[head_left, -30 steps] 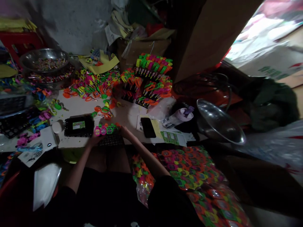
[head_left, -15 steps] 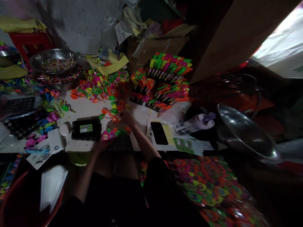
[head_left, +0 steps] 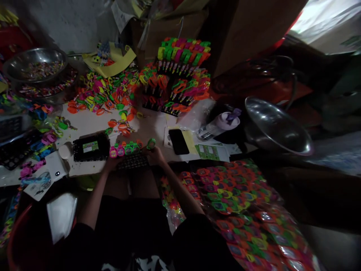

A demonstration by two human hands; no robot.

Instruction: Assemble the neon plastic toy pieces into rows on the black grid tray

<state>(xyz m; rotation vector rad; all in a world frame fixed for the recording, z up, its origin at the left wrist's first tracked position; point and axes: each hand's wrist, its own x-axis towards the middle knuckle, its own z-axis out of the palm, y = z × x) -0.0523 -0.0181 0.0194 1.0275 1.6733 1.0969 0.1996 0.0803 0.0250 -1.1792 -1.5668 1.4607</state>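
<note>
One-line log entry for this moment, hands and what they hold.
left hand: at end of black grid tray | right hand: pinching green toy watch | row of watches: on tray | phone: beside, untouched

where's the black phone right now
In the head view the black phone lies flat on a yellow paper at the table's near edge, just right of the right hand and left of the purple-capped bottle.

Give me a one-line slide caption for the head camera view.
Left hand and right hand hold a black grid tray lined with neon toy watches at a cluttered table.
</note>
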